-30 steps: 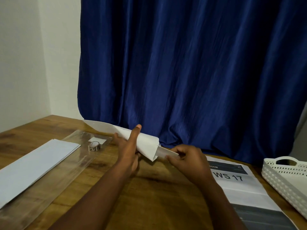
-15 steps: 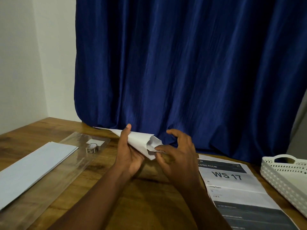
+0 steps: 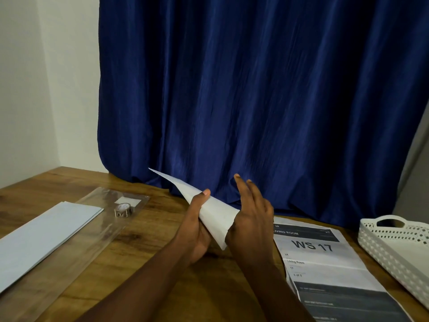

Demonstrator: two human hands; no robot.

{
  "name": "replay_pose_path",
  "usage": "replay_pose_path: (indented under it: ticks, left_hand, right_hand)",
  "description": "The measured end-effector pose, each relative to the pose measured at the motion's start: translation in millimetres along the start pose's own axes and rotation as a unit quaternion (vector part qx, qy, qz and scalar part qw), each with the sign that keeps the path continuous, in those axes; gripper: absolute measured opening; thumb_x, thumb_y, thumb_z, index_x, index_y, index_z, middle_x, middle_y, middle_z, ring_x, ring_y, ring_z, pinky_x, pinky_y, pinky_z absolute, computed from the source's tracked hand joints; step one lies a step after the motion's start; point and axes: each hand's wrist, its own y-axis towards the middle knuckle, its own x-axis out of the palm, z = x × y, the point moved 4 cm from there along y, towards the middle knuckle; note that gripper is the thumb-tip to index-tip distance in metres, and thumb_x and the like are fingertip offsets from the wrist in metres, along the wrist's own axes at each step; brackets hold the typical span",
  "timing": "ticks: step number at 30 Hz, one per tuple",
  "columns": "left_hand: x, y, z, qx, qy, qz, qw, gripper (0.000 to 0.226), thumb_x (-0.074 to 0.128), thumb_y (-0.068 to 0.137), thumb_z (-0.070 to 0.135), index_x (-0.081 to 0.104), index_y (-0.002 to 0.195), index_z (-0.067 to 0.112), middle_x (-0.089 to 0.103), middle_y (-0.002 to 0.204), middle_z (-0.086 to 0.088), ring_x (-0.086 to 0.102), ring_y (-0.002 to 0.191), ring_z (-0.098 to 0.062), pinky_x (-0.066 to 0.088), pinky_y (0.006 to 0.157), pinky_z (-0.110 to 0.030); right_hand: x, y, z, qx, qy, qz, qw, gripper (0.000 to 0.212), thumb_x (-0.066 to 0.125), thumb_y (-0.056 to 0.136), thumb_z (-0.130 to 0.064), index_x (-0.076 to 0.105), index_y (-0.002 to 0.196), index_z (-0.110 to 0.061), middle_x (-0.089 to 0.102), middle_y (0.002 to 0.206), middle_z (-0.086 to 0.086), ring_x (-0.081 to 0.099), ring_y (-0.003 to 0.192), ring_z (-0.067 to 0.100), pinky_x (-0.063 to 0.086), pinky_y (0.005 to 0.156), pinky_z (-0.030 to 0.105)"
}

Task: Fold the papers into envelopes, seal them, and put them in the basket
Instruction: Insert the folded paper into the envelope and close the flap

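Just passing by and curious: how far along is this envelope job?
Done: nothing visible; the part of the basket in view holds no envelope. In hand: one paper, partly folded, gripped by the left hand above the table, right hand against its edge. Left: finish folding, seal it with the tape, basket it, then start the stack.

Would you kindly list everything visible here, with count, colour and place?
folded paper: one, white, between the hands
paper stack: one, pale blue-white, table left
plastic sleeve: one, clear, beside the stack
tape roll: one, patterned, on the sleeve
printed sheet: one, white and grey, table right
basket: one, white, far right
curtain: one, dark blue, behind
table: one, brown wood
left hand: one, grips the paper
right hand: one, fingers straight, against the paper
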Motion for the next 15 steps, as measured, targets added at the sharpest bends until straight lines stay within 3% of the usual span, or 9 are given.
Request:
replay_pose_path:
  ticks: [2, 4, 5, 8, 9, 11, 13, 15]
  left_hand:
    - [1.2, 0.3, 2.9, 0.009, -0.005, 0.000, 1.000, 0.049, 0.072, 0.079, 0.042, 0.064, 0.110, 0.006, 0.078, 0.080, -0.016, 0.072, 0.085, -0.031, 0.056, 0.076, -0.047]
    - [0.0, -0.4, 10.0, 0.025, -0.029, -0.004, 0.999, 0.039, 0.069, 0.087, 0.039, 0.063, 0.107, 0.006, 0.076, 0.077, -0.014, 0.075, 0.077, -0.029, 0.056, 0.077, -0.047]
    - [-3.6, 0.4, 15.6, 0.035, -0.050, -0.009, 0.998, 0.038, 0.070, 0.086, 0.037, 0.063, 0.106, 0.006, 0.075, 0.080, -0.014, 0.074, 0.082, -0.029, 0.056, 0.082, -0.049]
    - [-19.6, 9.7, 33.3, 0.059, -0.120, -0.020, 0.991, 0.048, 0.075, 0.076, 0.025, 0.056, 0.117, 0.008, 0.060, 0.111, -0.018, 0.061, 0.124, -0.039, 0.050, 0.104, -0.058]
    - [-22.7, 11.8, 37.1, 0.068, -0.127, -0.025, 0.989, 0.048, 0.072, 0.077, 0.019, 0.054, 0.120, 0.009, 0.056, 0.116, -0.019, 0.058, 0.128, -0.042, 0.047, 0.108, -0.059]
    - [-23.3, 10.3, 40.9, 0.083, -0.111, -0.030, 0.990, 0.046, 0.064, 0.077, 0.008, 0.056, 0.122, 0.007, 0.064, 0.110, -0.017, 0.063, 0.116, -0.040, 0.049, 0.105, -0.056]
    - [-19.5, 5.4, 40.3, 0.098, -0.079, -0.025, 0.992, 0.042, 0.061, 0.079, 0.000, 0.062, 0.120, 0.011, 0.074, 0.102, -0.014, 0.066, 0.108, -0.036, 0.052, 0.101, -0.053]
    - [-15.2, 4.6, 32.2, 0.087, -0.029, -0.022, 0.996, 0.036, 0.060, 0.088, -0.003, 0.063, 0.120, 0.014, 0.079, 0.105, -0.013, 0.069, 0.110, -0.036, 0.055, 0.096, -0.051]
  right_hand:
    - [3.4, -2.5, -1.1, -0.015, 0.021, -0.006, 1.000, 0.039, 0.090, 0.036, -0.008, 0.069, 0.066, 0.004, 0.041, 0.145, 0.003, 0.046, 0.123, 0.028, 0.056, 0.078, 0.052]
    - [6.3, -8.1, -0.7, -0.041, 0.072, -0.003, 0.997, 0.016, 0.074, 0.061, -0.020, 0.071, 0.072, -0.009, 0.047, 0.149, 0.006, 0.051, 0.127, 0.031, 0.051, 0.087, 0.050]
    - [6.1, -9.5, -0.4, -0.043, 0.108, -0.004, 0.993, 0.013, 0.068, 0.070, -0.026, 0.072, 0.076, -0.015, 0.050, 0.148, 0.005, 0.051, 0.128, 0.029, 0.048, 0.090, 0.047]
    - [-0.5, -9.1, 0.6, 0.016, 0.232, 0.038, 0.972, 0.010, 0.068, 0.079, -0.030, 0.071, 0.087, -0.025, 0.058, 0.131, -0.004, 0.055, 0.123, 0.016, 0.047, 0.093, 0.038]
    - [-1.4, -8.7, 3.2, 0.065, 0.287, 0.051, 0.954, 0.012, 0.066, 0.081, -0.031, 0.069, 0.092, -0.025, 0.059, 0.126, -0.007, 0.056, 0.120, 0.012, 0.048, 0.093, 0.037]
    - [3.9, -7.5, 10.3, 0.194, 0.381, 0.041, 0.903, 0.019, 0.065, 0.088, -0.037, 0.064, 0.106, -0.031, 0.059, 0.121, -0.014, 0.057, 0.118, 0.008, 0.050, 0.095, 0.034]
    - [13.1, -7.1, 19.9, 0.335, 0.434, -0.022, 0.836, 0.030, 0.066, 0.093, -0.043, 0.058, 0.120, -0.035, 0.059, 0.121, -0.016, 0.058, 0.114, 0.005, 0.050, 0.090, 0.028]
    - [21.9, -9.5, 30.6, 0.441, 0.486, -0.095, 0.749, 0.035, 0.069, 0.091, -0.040, 0.058, 0.123, -0.031, 0.063, 0.112, -0.012, 0.062, 0.103, 0.007, 0.051, 0.078, 0.023]
